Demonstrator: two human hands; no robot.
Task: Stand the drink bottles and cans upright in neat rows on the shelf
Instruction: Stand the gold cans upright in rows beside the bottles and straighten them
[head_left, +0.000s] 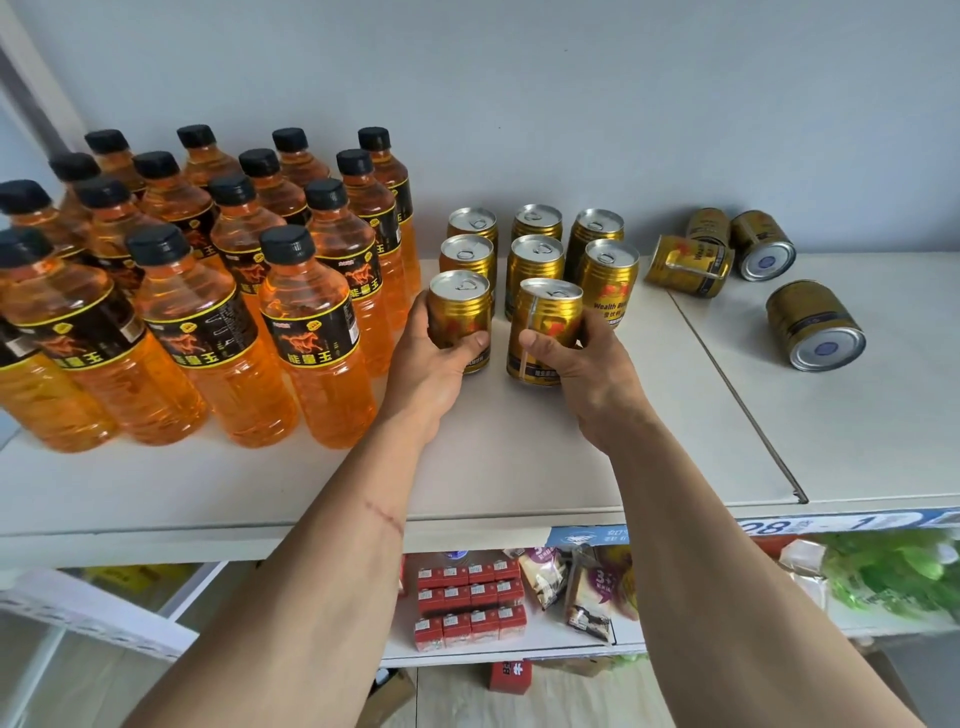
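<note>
**Two front cans gripped, four loose**

Orange bottles (311, 332) crowd the left, six upright cans (537, 260) behind. Left hand (441, 358) fingers wrap the left can (460, 312), upright; right hand (582, 358) wraps the right can (545, 322), slightly tilted. Four cans (815, 325) lie sideways on the shelf (519, 457), bases toward camera.

You have one view only, from the camera on your head, so no second view overlaps it. It looks forward and down onto the shelf (519, 467) from just in front of its front edge, close enough that your forearms fill the lower frame. The wall behind the back edge fills the top, the lower shelf (519, 644) shows beneath, and the wide lens bends the edges.
</note>
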